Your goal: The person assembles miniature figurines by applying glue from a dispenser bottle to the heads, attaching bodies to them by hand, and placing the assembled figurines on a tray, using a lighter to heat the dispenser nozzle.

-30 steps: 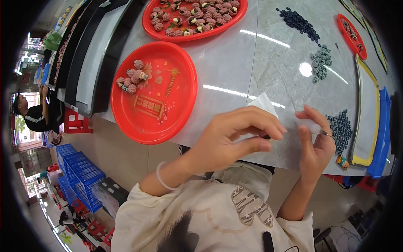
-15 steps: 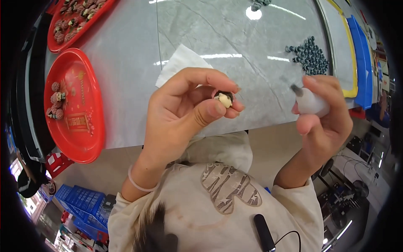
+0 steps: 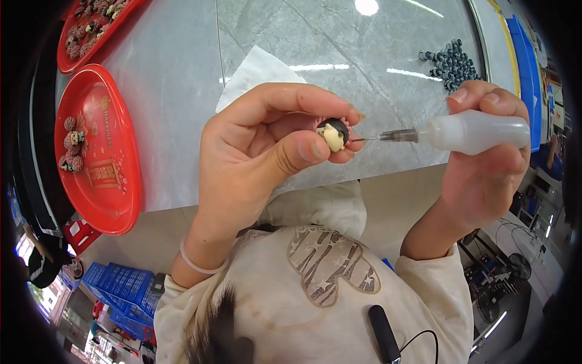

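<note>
While left hand [image 3: 239, 151] pinches figurine [image 3: 333, 136], right hand [image 3: 482, 179] holds bottle [image 3: 467, 133] sideways.

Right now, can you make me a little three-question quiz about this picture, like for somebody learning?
1. Which hand holds the white bottle with the needle tip?
2. True or false: the piece of white paper lies on the grey table.
3. Pick one. The left hand pinches: A) a red plate, B) a small figure, C) a blue basket.

Key: 1. the right hand; 2. true; 3. B.
</note>
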Demonstrator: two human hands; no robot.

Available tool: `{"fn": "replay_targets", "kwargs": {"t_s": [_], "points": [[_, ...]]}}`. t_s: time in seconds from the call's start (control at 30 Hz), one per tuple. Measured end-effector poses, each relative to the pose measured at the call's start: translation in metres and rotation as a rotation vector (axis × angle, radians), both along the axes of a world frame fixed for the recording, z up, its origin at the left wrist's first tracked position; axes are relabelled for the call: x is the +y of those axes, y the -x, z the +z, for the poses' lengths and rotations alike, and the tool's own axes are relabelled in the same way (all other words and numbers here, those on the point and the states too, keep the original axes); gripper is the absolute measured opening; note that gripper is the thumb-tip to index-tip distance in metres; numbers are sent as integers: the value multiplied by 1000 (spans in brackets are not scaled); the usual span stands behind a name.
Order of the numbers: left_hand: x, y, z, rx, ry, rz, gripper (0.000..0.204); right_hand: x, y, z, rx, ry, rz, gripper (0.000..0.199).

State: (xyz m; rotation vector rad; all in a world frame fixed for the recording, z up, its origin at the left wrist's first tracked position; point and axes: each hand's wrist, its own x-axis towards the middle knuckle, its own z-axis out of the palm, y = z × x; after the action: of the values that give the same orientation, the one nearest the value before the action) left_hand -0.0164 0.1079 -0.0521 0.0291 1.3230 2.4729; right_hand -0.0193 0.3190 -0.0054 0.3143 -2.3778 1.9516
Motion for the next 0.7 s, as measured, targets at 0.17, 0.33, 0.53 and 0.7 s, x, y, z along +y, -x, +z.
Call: {"fn": "replay_targets", "kwargs": {"t_s": [0.17,0.33,0.53,0.7], "points": [[2,1,1,10,-1,8,41,-1,7,-8,290,-23,99,51],[1,1,-1,10,11,10,41,3,6,5,405,-171,211,54],[-2,0,0,26,21,-2,40,16,6,7,469,-237,259,53],[-1,1,-2,34,25,-17,39,28,8,5,510,-276,273,52]]}}
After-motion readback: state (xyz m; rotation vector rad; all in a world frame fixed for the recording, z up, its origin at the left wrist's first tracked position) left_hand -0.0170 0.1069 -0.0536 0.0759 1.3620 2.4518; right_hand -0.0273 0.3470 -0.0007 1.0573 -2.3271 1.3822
